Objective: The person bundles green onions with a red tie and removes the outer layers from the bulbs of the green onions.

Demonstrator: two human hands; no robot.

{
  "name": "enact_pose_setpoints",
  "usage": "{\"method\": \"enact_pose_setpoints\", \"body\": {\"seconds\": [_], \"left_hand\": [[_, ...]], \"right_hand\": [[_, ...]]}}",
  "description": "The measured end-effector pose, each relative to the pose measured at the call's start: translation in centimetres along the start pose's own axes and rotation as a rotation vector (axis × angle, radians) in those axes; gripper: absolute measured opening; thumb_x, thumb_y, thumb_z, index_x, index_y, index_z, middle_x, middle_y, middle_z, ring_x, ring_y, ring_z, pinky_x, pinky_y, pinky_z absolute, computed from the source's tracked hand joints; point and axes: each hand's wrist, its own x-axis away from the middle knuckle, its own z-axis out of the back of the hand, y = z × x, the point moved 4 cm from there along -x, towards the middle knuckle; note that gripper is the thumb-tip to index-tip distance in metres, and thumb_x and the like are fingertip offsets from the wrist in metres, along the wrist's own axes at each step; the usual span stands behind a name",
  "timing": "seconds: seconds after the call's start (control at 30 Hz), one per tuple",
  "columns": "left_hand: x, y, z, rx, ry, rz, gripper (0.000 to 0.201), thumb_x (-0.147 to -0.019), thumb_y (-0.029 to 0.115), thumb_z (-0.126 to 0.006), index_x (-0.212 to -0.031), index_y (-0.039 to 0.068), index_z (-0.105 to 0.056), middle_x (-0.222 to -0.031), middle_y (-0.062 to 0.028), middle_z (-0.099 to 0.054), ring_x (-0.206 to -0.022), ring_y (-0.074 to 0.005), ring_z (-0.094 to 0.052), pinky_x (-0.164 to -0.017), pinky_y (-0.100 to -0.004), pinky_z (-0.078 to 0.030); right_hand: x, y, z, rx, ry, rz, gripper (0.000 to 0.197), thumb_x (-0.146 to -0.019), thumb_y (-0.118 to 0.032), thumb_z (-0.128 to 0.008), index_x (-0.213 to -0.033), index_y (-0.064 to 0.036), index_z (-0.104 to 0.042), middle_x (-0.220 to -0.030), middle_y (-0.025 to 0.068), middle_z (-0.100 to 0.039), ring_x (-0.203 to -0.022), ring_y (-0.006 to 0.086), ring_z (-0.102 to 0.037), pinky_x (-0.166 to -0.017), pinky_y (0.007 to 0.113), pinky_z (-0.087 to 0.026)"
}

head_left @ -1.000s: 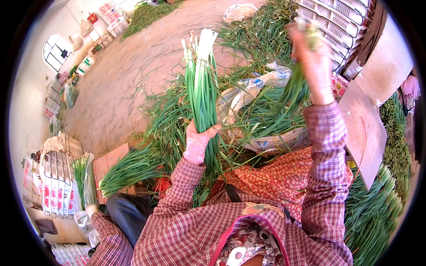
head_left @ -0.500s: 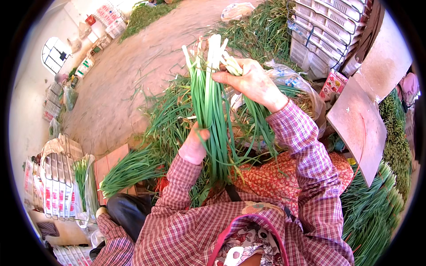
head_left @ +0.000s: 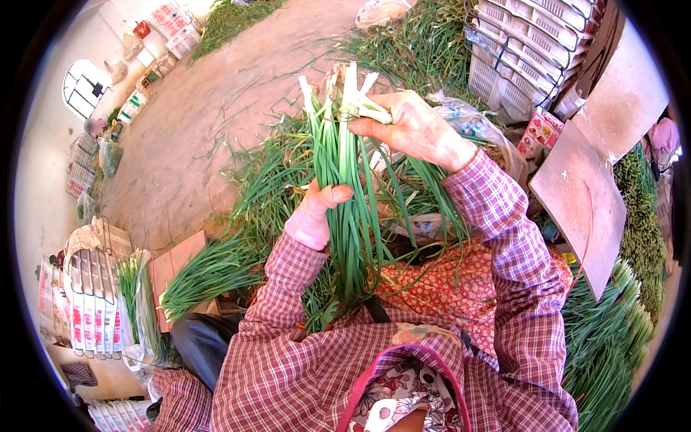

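A brown floor (head_left: 173, 137) is stretching across the far left of a white-walled room, with trimmed leaves lying scattered over it. At the far right, white plastic crates (head_left: 515, 72) are standing stacked, and a large heap of loose leaves (head_left: 425, 61) is spreading just left of them. In the middle, the person's left hand (head_left: 322, 209) is closing around a bunch of long green stalks (head_left: 335, 155), which is standing upright above the lap, white ends pointing to the far side. The right hand (head_left: 417, 129), to the right of those ends, is pinching a few whitish stalks between thumb and fingers, and green leaves are hanging below it. A red floral cloth (head_left: 446, 288) is covering part of the near lap. On the left, a bundle of greens (head_left: 209, 277) is lying on a pinkish board (head_left: 173, 261); on the near right, a thick pile of greens (head_left: 601, 353) is resting below a flat panel (head_left: 583, 205).
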Motion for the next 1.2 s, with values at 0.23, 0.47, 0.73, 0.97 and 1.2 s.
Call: {"method": "enact_pose_setpoints", "body": {"seconds": [0.23,0.47,0.73,0.97,1.2], "left_hand": [[0.8,0.3,3.3,-0.185,0.129,0.064,0.064,-0.056,0.039,-0.078,-0.103,0.002,-0.055,-0.082,-0.0063,-0.058,-0.071,-0.0190,-0.058,-0.063,-0.0321,-0.052],[3.5,-0.2,6.6,0.004,0.294,-0.013,0.050,-0.062,0.023,-0.075,-0.104,0.001,-0.058,-0.086,-0.0084,-0.064,-0.075,-0.0202,-0.062,-0.066,-0.0321,-0.054],[2.8,-0.3,4.5,-0.089,0.301,-0.048,0.053,-0.061,0.031,-0.075,-0.103,0.004,-0.058,-0.086,-0.0043,-0.062,-0.074,-0.0170,-0.060,-0.067,-0.0313,-0.051],[2.2,-1.3,3.6,-0.103,0.247,-0.008,0.060,-0.058,0.035,-0.078,-0.103,0.003,-0.057,-0.090,-0.0052,-0.061,-0.079,-0.0175,-0.059,-0.070,-0.0312,-0.050],[2.2,-1.7,4.0,0.054,0.165,0.008,0.055,-0.063,0.025,-0.076,-0.109,0.004,-0.055,-0.092,-0.0048,-0.062,-0.080,-0.0173,-0.061,-0.071,-0.0312,-0.052]], "right_hand": [[-0.4,1.3,1.9,0.313,0.147,0.181,0.020,-0.082,-0.017,-0.063,-0.098,-0.0054,-0.063,-0.072,0.0107,-0.064,-0.061,0.0172,-0.062,-0.058,0.031,-0.049],[-0.8,4.7,6.1,0.581,0.418,0.003,0.025,-0.086,-0.028,-0.060,-0.098,-0.0062,-0.060,-0.075,0.0100,-0.065,-0.063,0.0182,-0.064,-0.061,0.032,-0.053],[0.7,1.7,-0.7,0.050,0.396,0.000,0.019,-0.081,-0.021,-0.066,-0.087,-0.0024,-0.065,-0.063,0.0018,-0.058,-0.053,0.0061,-0.048,-0.047,0.025,-0.040],[-0.1,0.7,-3.9,-0.171,0.248,-0.021,0.024,-0.079,-0.023,-0.069,-0.092,-0.0035,-0.065,-0.070,-0.0042,-0.058,-0.058,0.0025,-0.047,-0.050,0.021,-0.039],[1.0,1.4,-3.3,-0.361,0.165,-0.233,0.025,-0.082,-0.025,-0.067,-0.096,-0.0047,-0.064,-0.072,-0.0043,-0.059,-0.058,0.0016,-0.048,-0.049,0.020,-0.039]]}}
